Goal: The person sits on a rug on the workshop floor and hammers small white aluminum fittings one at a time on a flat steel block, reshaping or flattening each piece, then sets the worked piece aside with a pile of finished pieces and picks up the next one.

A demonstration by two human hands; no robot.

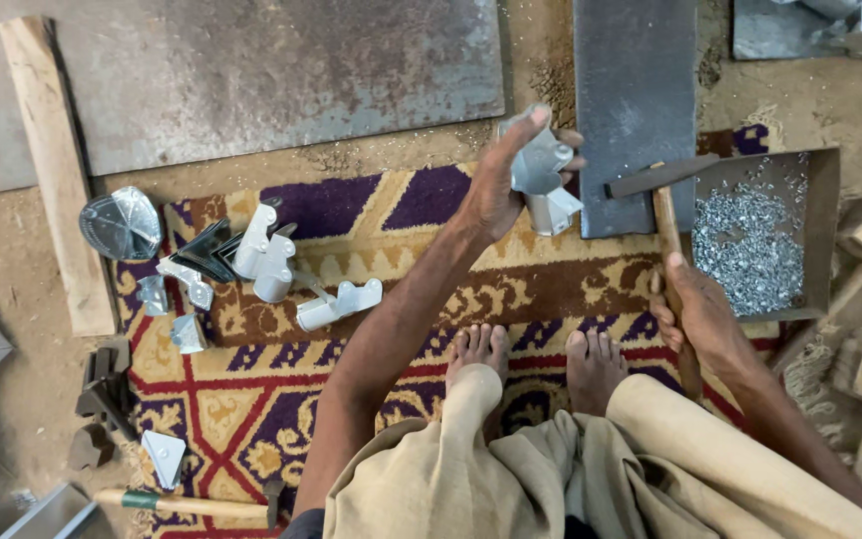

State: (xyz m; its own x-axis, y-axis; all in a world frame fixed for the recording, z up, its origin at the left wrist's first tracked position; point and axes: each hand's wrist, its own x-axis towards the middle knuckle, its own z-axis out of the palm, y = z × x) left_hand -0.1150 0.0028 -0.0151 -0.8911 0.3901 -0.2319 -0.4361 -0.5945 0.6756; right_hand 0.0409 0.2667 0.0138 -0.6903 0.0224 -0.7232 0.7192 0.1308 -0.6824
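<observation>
1. A folded, shiny sheet-metal bracket [543, 175] is gripped in the left hand [504, 185], fingers closed round it, at the far edge of the patterned purple-and-yellow rug [251, 399], beside a dark steel slab [636, 100];
2. A wooden-handled hammer [668, 235] is clasped in the right hand [700, 314], its head near a rusty tray of small silver fasteners [820, 230];
3. Similar brackets [266, 265] are seen near the rug's left edge.

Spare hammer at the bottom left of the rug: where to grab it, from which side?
Judging by its pose, grip the spare hammer on the bare wooden handle past the green band, coming down from above. It lies flat on the rug, handle running left to right, with the metal head at the right end. The mid-handle looks free; a small metal piece lies just above the left end.
</observation>
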